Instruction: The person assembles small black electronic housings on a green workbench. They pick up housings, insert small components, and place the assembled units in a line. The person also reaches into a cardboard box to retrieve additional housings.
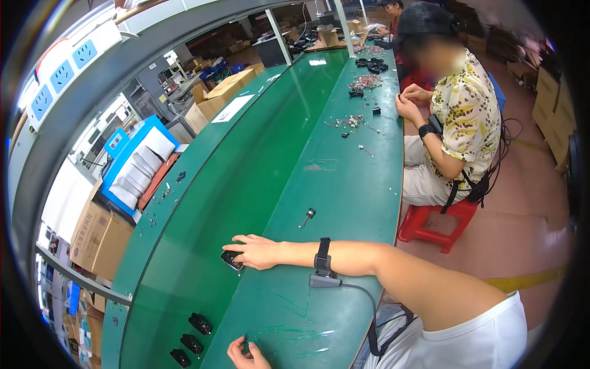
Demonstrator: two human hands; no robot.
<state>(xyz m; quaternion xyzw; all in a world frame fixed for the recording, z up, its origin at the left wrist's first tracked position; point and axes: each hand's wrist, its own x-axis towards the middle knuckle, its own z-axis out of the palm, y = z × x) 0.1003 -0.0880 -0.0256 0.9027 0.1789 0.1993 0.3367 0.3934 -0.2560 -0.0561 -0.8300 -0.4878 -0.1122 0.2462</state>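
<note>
My right hand reaches across the bench with the palm down. Its fingers grip a small black casing with a pale edge, at the sunken green strip beside the near work surface. My left hand is at the lower edge of the picture, partly cut off. Its fingers are curled, with a small dark thing between them that I cannot make out. Close to it on the green strip lie several black parts in a slanting row. Farther along the work surface lies a small black part with a short lead.
A co-worker sits farther along the bench on a red stool, handling a small piece. Loose wired parts lie in front of them. A blue bin and cardboard boxes stand beyond the bench. A socket strip hangs above.
</note>
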